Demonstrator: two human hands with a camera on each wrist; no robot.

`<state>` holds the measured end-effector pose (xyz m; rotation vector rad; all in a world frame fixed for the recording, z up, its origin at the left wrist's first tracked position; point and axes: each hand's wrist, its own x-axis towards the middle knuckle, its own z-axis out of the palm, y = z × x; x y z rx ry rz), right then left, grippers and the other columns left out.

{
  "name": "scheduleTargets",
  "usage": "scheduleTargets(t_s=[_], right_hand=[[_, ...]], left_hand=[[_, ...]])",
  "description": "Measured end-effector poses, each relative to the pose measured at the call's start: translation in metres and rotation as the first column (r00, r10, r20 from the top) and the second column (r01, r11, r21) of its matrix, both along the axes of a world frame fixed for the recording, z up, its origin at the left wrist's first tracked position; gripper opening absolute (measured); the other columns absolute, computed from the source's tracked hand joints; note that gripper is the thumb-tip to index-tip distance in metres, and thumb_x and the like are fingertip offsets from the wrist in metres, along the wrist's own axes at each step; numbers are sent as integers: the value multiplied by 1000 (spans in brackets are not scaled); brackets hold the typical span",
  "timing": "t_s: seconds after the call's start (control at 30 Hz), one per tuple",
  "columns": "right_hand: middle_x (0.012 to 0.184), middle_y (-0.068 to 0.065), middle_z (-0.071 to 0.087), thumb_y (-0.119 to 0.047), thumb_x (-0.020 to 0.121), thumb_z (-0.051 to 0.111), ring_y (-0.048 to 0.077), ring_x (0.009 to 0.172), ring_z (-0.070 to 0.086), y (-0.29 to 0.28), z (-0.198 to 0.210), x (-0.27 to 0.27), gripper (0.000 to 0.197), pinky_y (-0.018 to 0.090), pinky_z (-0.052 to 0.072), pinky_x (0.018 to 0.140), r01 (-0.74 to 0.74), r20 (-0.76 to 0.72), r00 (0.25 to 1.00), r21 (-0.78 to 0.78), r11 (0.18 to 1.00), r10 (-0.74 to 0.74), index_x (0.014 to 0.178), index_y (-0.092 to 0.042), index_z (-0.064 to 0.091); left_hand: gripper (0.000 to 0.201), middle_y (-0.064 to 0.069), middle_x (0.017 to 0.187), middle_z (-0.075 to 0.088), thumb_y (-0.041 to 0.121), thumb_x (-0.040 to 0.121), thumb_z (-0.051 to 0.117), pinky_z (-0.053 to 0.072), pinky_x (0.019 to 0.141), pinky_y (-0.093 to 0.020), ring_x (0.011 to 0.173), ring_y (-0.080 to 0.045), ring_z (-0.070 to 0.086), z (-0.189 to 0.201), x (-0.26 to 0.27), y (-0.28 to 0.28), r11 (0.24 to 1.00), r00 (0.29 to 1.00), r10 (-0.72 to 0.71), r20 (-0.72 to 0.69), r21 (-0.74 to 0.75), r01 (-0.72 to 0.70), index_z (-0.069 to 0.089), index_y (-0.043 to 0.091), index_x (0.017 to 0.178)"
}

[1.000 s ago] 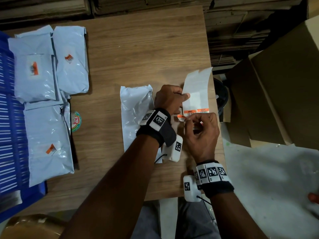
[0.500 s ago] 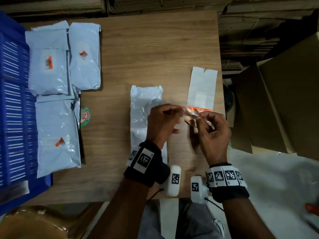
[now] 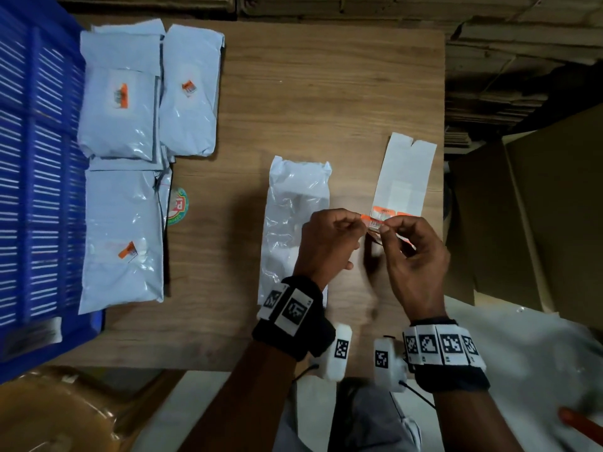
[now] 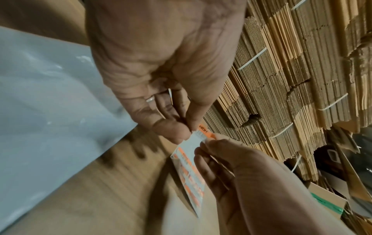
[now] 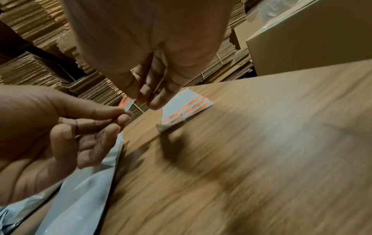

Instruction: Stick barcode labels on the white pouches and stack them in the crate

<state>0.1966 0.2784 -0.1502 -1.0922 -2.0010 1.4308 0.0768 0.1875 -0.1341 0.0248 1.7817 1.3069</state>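
Pinching one orange-and-white barcode label (image 3: 368, 220) between thumb and forefinger of my left hand (image 3: 328, 244), raised above the table (image 3: 326, 93). My right hand (image 3: 414, 256) pinches the label sheet's (image 3: 403, 177) near end. The unlabelled pouch (image 3: 293, 210) lies flat beneath my left wrist. Label print is unreadable.

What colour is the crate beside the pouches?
Blue, clearest in the head view: crate.

Four white pouches (image 3: 295, 220) in plain view — three labelled (image 3: 121, 96), one blue crate (image 3: 36, 158), one label sheet (image 3: 403, 177), two hands (image 3: 326, 243).
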Motion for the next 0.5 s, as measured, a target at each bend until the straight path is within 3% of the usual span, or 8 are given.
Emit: scheduleTargets(t_s=[0.2, 0.33, 0.5], right_hand=[[90, -6, 71, -5, 94, 71, 19, 87, 72, -2, 12, 0, 5, 31, 58, 83, -120, 9, 993, -44, 992, 120, 95, -9, 69], [92, -10, 72, -6, 95, 71, 13, 87, 70, 0, 24, -6, 3, 26, 57, 81, -286, 44, 957, -57, 957, 288, 95, -8, 70], [93, -11, 76, -9, 90, 77, 11, 90, 73, 8, 33, -16, 19, 26, 57, 79, -491, 95, 863, -76, 868, 496, 102, -23, 71]], left_hand=[[9, 0, 78, 77, 15, 88, 74, 48, 43, -24, 57, -10, 68, 5, 28, -16, 959, 957, 284, 61, -33, -282, 79, 14, 95], [5, 3, 72, 76, 15, 88, 74, 51, 44, -24, 54, -9, 67, 11, 45, -20, 889, 877, 458, 143, -72, -453, 78, 17, 87], [8, 0, 70, 73, 18, 87, 76, 54, 49, -27, 53, -9, 64, 12, 64, -26, 754, 732, 656, 182, -139, -642, 79, 11, 90]])
